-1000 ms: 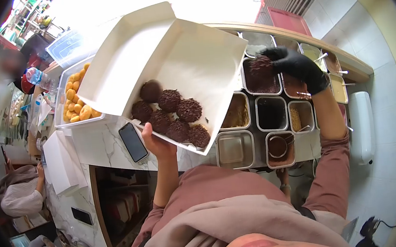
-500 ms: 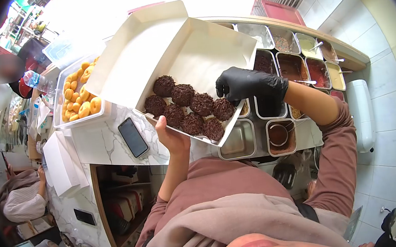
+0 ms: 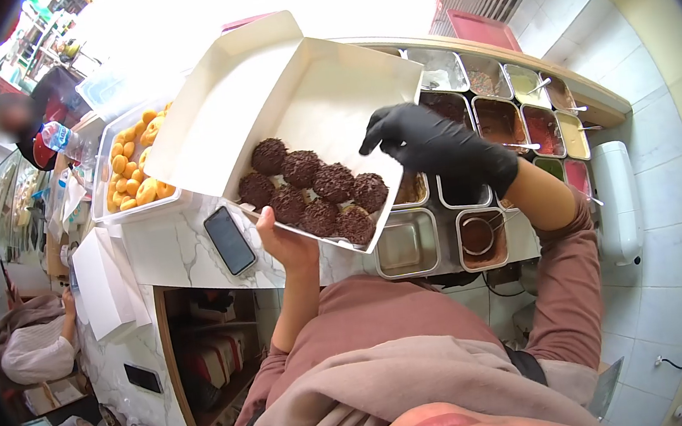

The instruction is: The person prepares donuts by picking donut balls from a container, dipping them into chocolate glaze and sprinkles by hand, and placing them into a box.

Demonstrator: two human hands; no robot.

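My bare left hand (image 3: 287, 242) grips the near edge of an open white cardboard box (image 3: 344, 80), thumb at the rim. Inside, several round treats covered in dark chocolate shavings (image 3: 301, 170) sit in two rows along the near side, and the box's far part is bare. The lid (image 3: 218, 113) is folded back to the left. Over the box's right side hovers my right hand (image 3: 433, 143) in a black glove, its fingers loosely bent and apart, with nothing seen in them. It is just above and to the right of the end treat (image 3: 369, 192).
Metal trays of toppings and sauces (image 3: 500, 120) line the counter at the right, some with spoons. A plastic tub of plain small doughnuts (image 3: 132, 164) stands left, near a phone (image 3: 229, 240) and a folded white box (image 3: 107, 283). Other people are at the far left.
The box with its treats has shifted slightly left in my left hand. My right hand has lifted off the end treats, and its fingers have loosened.
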